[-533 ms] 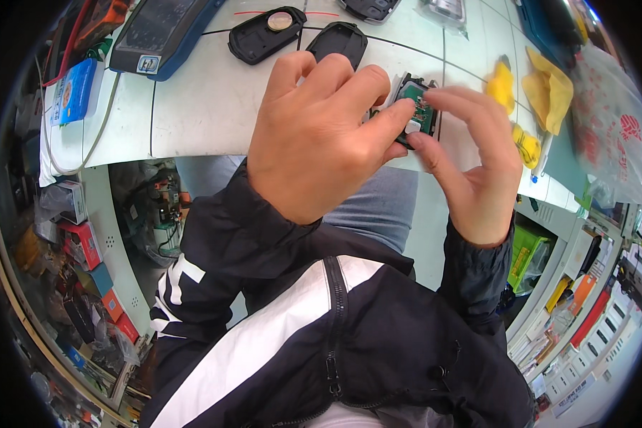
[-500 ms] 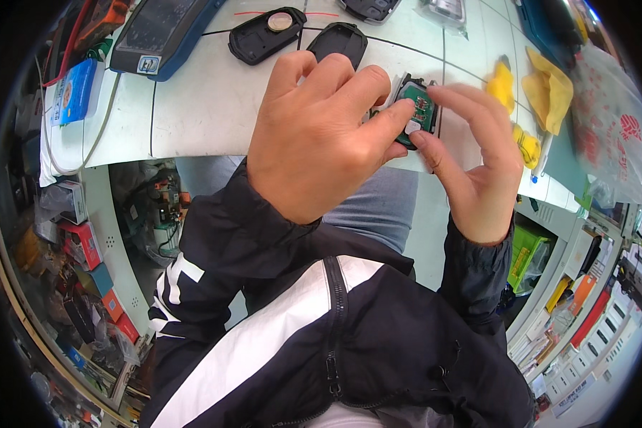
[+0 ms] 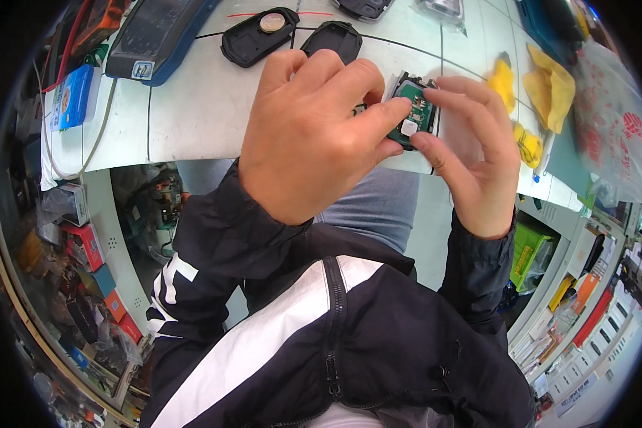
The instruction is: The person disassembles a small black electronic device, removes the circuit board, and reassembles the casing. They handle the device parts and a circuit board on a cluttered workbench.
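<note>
Watching the head cam feed rn. Both hands are up over the near edge of the white table [image 3: 192, 121], working one small green circuit board [image 3: 415, 114]. It sits around 1 o'clock from frame centre, just above the table edge, tilted, w/ a pale square button pad on its face.

Left hand [image 3: 314, 135] is the big one mid-frame, knuckles toward the cam, fingers curled and bunched close together. Its thumb tip presses on the board's left side, so it's pinching the board from that side. Can't see what the other fingertips do underneath, they're hidden behind the hand itself.

Right hand [image 3: 478, 157] is at about 2 o'clock, fingers slightly fanned, index and thumb closed on the board's right edge, top and bottom. So board is gripped between both hands, touching both.

Other stuff on the table: a black key fob shell half w/ a coin cell [image 3: 258, 37] at 11 o'clock, another black shell half [image 3: 332, 41] just beside it at 12. A blue-edged handheld device [image 3: 153, 36] further left at 10-11. Yellow cloth [image 3: 549, 85] at 2 o'clock, well apart from the hands. Black and white jacket [image 3: 335, 335] fills the lower frame, 6 o'clock.
</note>
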Available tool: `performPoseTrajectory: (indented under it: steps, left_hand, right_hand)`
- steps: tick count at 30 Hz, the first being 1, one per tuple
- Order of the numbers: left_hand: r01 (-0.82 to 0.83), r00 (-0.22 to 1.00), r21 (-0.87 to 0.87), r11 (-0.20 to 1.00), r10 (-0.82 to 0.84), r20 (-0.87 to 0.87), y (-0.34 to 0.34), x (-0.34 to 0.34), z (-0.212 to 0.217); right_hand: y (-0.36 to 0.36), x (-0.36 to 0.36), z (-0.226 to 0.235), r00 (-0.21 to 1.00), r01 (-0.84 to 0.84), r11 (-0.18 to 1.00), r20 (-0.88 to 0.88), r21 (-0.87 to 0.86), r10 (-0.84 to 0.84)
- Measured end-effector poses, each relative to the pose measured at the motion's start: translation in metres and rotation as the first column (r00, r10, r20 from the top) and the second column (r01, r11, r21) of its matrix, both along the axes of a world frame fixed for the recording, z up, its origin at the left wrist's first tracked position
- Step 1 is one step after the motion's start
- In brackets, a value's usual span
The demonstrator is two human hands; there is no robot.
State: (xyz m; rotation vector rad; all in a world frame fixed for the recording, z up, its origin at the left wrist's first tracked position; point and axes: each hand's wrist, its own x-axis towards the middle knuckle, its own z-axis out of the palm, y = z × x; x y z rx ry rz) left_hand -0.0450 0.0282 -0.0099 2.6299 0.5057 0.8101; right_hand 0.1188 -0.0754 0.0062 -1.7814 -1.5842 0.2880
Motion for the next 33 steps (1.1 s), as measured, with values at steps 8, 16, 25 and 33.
performPoseTrajectory:
  steps: [8,16,25,33]
  left_hand:
    - [0.021,1.0,-0.038,0.999,-0.021,0.006,0.001,0.0,0.0]
    - [0.022,1.0,-0.026,0.999,-0.022,0.006,0.001,-0.001,-0.001]
    - [0.027,0.998,-0.028,0.999,-0.025,0.057,0.001,-0.003,-0.002]
    - [0.038,0.995,-0.017,0.999,-0.037,0.092,0.002,-0.005,-0.008]
  right_hand:
    - [0.002,0.001,0.008,0.999,0.011,0.998,0.031,-0.068,-0.009]
    - [-0.001,0.002,0.002,0.999,-0.01,0.999,-0.037,-0.038,0.009]
    - [-0.009,0.007,0.006,0.996,0.015,0.999,-0.089,-0.03,-0.018]
    - [-0.003,-0.001,0.011,0.996,-0.051,0.995,-0.071,-0.083,0.045]
